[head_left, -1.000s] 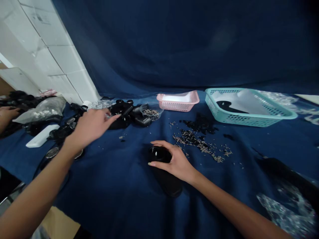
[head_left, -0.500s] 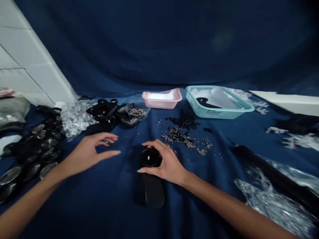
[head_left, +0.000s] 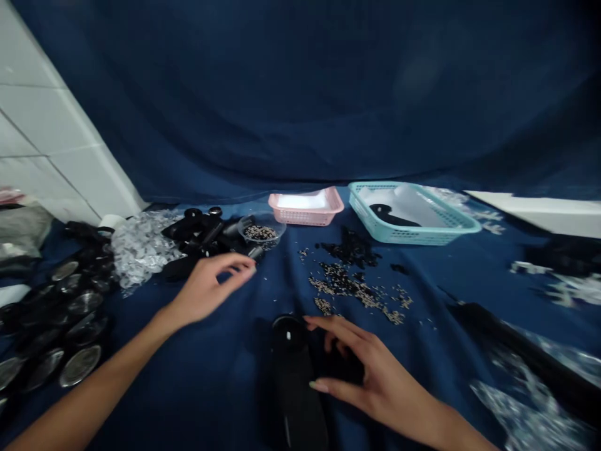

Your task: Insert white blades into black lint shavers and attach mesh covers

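A long black piece with a glossy rounded end (head_left: 300,382) lies on the blue cloth in front of me, pointing away. My right hand (head_left: 361,369) is at its right side, fingers curved and apart, with the fingertips close to its edge; I cannot tell whether they touch it. My left hand (head_left: 218,285) reaches towards the black parts at the back, thumb and fingers slightly apart. Just beyond its fingertips, a black part with a shiny edge (head_left: 256,252) is partly hidden by the hand. Beside that part stands a clear bowl of small screws (head_left: 260,232).
A pink basket (head_left: 307,217) and a turquoise basket (head_left: 413,237) stand at the back. Loose screws (head_left: 352,288) and small black bits (head_left: 352,249) lie before them. Clear plastic pieces (head_left: 143,247) and round-ended black parts (head_left: 84,304) are left; a black corded tool (head_left: 511,347) lies right.
My right hand has let go of the black round-ended piece and moved right, towards me. My left hand has moved right, towards the black parts by the bowl. The view has tilted up slightly.
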The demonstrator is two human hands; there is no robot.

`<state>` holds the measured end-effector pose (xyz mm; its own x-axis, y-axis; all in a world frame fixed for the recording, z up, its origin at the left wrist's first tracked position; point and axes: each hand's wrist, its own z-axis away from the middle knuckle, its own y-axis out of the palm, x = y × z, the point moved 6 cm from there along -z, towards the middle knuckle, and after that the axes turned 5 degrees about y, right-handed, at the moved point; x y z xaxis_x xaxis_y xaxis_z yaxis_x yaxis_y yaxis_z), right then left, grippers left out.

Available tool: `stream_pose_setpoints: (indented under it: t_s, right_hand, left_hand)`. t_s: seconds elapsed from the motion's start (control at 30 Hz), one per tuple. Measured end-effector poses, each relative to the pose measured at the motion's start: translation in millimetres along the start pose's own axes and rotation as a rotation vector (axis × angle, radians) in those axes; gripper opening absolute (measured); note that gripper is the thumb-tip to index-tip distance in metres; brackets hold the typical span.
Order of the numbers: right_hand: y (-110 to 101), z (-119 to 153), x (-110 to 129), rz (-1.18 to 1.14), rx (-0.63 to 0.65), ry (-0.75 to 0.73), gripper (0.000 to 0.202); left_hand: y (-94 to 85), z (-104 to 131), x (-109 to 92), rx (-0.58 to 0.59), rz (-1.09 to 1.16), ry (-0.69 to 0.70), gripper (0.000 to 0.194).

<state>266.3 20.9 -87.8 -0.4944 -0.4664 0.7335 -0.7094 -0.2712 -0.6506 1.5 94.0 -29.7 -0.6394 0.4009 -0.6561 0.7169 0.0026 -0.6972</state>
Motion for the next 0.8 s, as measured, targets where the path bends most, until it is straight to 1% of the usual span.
stream_pose_setpoints:
  t_s: [0.07, 0.1, 0.13, 0.2, 0.27, 0.3, 0.33, 0.4, 0.47, 0.53, 0.6, 0.67, 0.8]
  right_hand:
    - [7.1, 4.0, 0.4, 0.062, -0.041, -0.028, 0.066]
    - [8.8, 5.4, 1.1, 0.084, -0.061, -0.04, 0.065]
    - [9.5, 6.4, 1.8, 0.094, -0.073, -0.047, 0.064]
    - [8.9, 7.4, 2.9, 0.087, -0.081, -0.048, 0.063]
    - [7.4, 7.3, 2.8, 0.068, -0.079, -0.032, 0.062]
    - [6.6, 6.9, 2.4, 0.065, -0.08, -0.02, 0.061]
    - [6.0, 6.3, 2.2, 0.064, -0.084, -0.013, 0.06]
    - [5.9, 4.5, 1.5, 0.062, -0.082, 0.005, 0.056]
    - [5.9, 2.5, 1.8, 0.05, -0.082, 0.011, 0.055]
    - [5.0, 0.6, 2.1, 0.045, -0.094, 0.015, 0.055]
    - [4.2, -0.9, 2.5, 0.048, -0.096, 0.015, 0.055]
    - [4.2, -2.1, 3.0, 0.053, -0.081, 0.012, 0.056]
    - [3.5, -3.2, 3.5, 0.066, -0.07, 0.014, 0.056]
  left_hand:
    - [-50.8, -11.2, 22.7, -0.226, -0.166, -0.093, 0.031]
    - [-75.1, -15.1, 35.9, -0.306, -0.247, -0.143, 0.03]
    - [-96.2, -18.4, 50.3, -0.345, -0.315, -0.194, 0.027]
    - [-129.1, -24.0, 80.7, -0.354, -0.42, -0.297, 0.02]
    - [-147.8, -30.0, 108.4, -0.317, -0.475, -0.376, 0.024]
    - [-151.7, -34.0, 120.2, -0.287, -0.486, -0.402, 0.029]
    - [-152.4, -39.0, 130.3, -0.251, -0.487, -0.418, 0.033]
    - [-146.7, -51.3, 145.5, -0.166, -0.479, -0.433, 0.037]
    - [-136.7, -64.8, 155.2, -0.093, -0.478, -0.445, 0.037]
    - [-126.1, -77.4, 160.1, -0.052, -0.479, -0.466, 0.037]
    - [-114.8, -87.7, 160.6, -0.049, -0.472, -0.489, 0.038]
    - [-100.7, -95.7, 156.9, -0.063, -0.461, -0.498, 0.038]
    - [-60.6, -106.6, 144.2, -0.053, -0.422, -0.478, 0.034]
